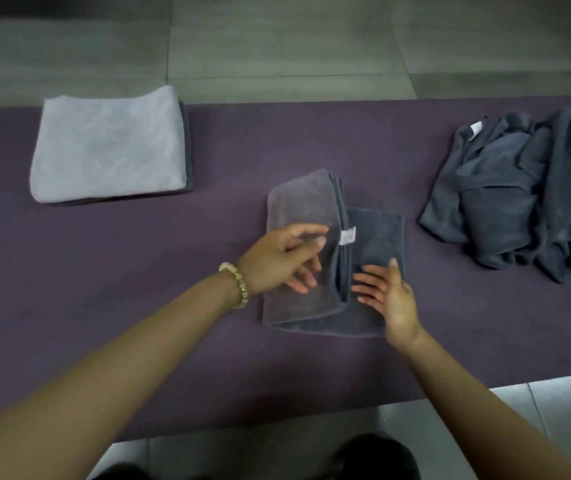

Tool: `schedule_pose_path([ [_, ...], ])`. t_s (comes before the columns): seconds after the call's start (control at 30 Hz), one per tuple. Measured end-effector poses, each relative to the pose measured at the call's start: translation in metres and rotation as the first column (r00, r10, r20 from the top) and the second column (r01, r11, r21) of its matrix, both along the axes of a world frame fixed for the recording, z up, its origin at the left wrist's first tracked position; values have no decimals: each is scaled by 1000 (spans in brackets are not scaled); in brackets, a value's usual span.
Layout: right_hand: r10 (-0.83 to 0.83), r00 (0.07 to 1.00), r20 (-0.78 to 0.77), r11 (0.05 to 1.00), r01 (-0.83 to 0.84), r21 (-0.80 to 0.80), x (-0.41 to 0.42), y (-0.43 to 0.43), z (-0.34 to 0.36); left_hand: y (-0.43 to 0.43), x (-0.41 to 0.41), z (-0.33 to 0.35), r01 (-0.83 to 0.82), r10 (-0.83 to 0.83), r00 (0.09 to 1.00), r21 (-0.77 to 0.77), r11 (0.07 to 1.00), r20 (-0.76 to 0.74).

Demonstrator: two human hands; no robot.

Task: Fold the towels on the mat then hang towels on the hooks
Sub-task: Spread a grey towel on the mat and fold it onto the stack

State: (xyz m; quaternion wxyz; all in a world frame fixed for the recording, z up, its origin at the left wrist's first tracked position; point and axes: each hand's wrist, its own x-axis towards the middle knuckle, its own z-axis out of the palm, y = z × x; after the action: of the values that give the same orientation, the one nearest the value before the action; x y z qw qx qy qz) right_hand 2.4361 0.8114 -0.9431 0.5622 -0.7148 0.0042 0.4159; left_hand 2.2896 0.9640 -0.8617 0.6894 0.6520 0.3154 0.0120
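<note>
A grey towel [312, 209] lies partly folded in the middle of the purple mat [138, 306], its lighter left flap turned over the darker right half, a white tag at the fold. My left hand [284, 259], with a bead bracelet on the wrist, hovers over the left flap with fingers apart and holds nothing. My right hand [389, 296] rests flat, fingers spread, on the dark right half. A folded light grey towel stack [107, 147] sits at the mat's back left. A crumpled heap of dark grey towels [516, 195] lies at the right.
Grey floor tiles [277, 46] stretch beyond the mat's far edge, and lighter tiles [537, 403] show at the near right. My dark-clothed knees [377, 455] are at the bottom of the view. No hooks are in view.
</note>
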Motion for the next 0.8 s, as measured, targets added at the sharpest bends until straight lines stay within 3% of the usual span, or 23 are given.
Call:
schedule_pose_path([
  [0.03, 13, 997, -80, 1000, -15, -19, 6, -3, 1, -1, 2, -7, -29, 29, 1000, 89, 996, -2],
  [0.07, 45, 990, -136, 998, -52, -43, 11, -6, 1, -1, 0, -16, -36, 45, 999, 270, 962, -27],
  [0.13, 108, 979, -171, 987, -126, -102, 13, -3, 1, 3, -9, -45, 105, -14, 989, 648, 754, -144],
  [0.17, 122, 981, -148, 981, -142, -129, 11, 2, 2, 2, -13, -56, 221, -63, 969, 728, 650, -238],
  [0.23, 144, 989, -21, 973, -146, -178, 6, 16, 1, -2, -18, -77, 396, -119, 909, 741, 542, -399],
  [0.37, 258, 934, 247, 938, -180, -297, -7, 37, -8, -16, -17, -102, 447, -92, 878, 737, 508, -469],
  [0.57, 152, 807, 571, 987, -151, -48, -12, 22, 11, -24, -8, -99, 321, -42, 935, 790, 522, -352],
  [0.67, 103, 757, 645, 994, -107, -33, 3, -9, 11, -30, 9, -98, 338, -74, 936, 813, 474, -345],
  [0.8, 125, 787, 604, 985, -27, -168, 23, -37, -7, -39, 33, -102, 446, -112, 891, 801, 399, -440],
])
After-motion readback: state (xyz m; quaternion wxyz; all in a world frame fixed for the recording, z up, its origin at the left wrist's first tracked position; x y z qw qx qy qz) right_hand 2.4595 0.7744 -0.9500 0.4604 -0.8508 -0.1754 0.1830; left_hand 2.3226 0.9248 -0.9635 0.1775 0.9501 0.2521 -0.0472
